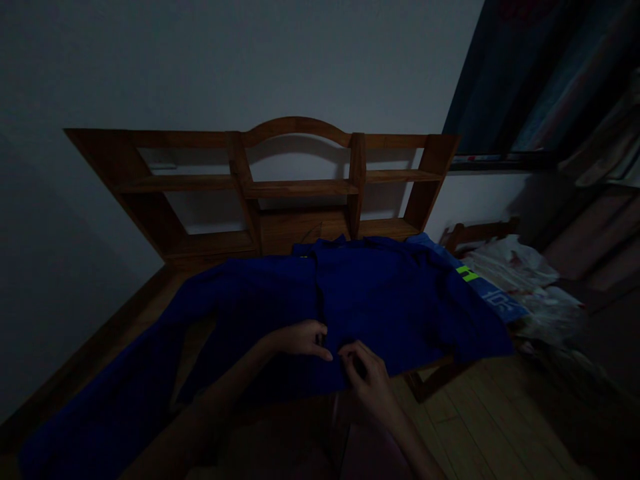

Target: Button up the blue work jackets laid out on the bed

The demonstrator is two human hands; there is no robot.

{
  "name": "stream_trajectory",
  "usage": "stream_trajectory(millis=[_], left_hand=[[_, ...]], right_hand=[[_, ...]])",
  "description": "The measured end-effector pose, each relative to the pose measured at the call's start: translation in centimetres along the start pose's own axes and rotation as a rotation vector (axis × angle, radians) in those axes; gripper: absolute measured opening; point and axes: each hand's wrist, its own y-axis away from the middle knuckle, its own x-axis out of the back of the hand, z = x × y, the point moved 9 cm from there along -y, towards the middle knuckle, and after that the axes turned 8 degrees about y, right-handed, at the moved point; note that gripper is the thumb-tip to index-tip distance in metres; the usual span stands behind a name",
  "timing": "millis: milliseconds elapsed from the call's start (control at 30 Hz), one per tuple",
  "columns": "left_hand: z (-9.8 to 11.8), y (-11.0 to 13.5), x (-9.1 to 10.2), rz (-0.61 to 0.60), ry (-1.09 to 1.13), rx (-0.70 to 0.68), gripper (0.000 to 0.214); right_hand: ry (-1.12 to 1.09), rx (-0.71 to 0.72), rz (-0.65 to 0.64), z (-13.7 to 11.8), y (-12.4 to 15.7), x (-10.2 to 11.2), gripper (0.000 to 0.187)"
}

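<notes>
A dark blue long-sleeved shirt (380, 300) lies spread over a wooden desk, collar toward the shelves and front edges running down its middle. One sleeve stretches to the lower left and hangs past the desk. My left hand (303, 339) is over the lower front of the shirt, left of the front edge, with thumb and forefinger apart. Just to its right, my right hand (369, 377) has its thumb and fingertips drawn together at the shirt's lower front. In the dim light, anything between those fingertips cannot be made out.
A wooden shelf unit (303, 190) stands at the back against the wall. Blue printed cloth or packaging (493, 293) with yellow-green marks lies on the right. Beyond it, clear plastic bags (525, 267) rest by a wooden chair (480, 232). Wooden floor (475, 413) shows lower right.
</notes>
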Motion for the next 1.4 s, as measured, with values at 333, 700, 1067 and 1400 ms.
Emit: stream_trajectory(millis=[333, 700, 1067, 1400], left_hand=[[0.1, -1.2, -0.8, -0.239, 0.08, 0.059, 0.039], [-0.1, -1.6, -1.7, -0.33, 0.172, 0.091, 0.04], [0.9, -0.8, -1.0, -0.184, 0.1, -0.022, 0.04], [1.5, 1.2, -0.3, 0.114, -0.086, -0.128, 0.026]], right_hand=[[-0.006, 0.006, -0.006, 0.1, -0.1, -0.1, 0.022], [-0.02, -0.005, -0.023, 0.1, -0.1, 0.0, 0.019], [0.074, 0.061, -0.027, -0.6, 0.6, -0.1, 0.015], [0.137, 0.062, -0.001, 0.6, 0.9, -0.9, 0.01]])
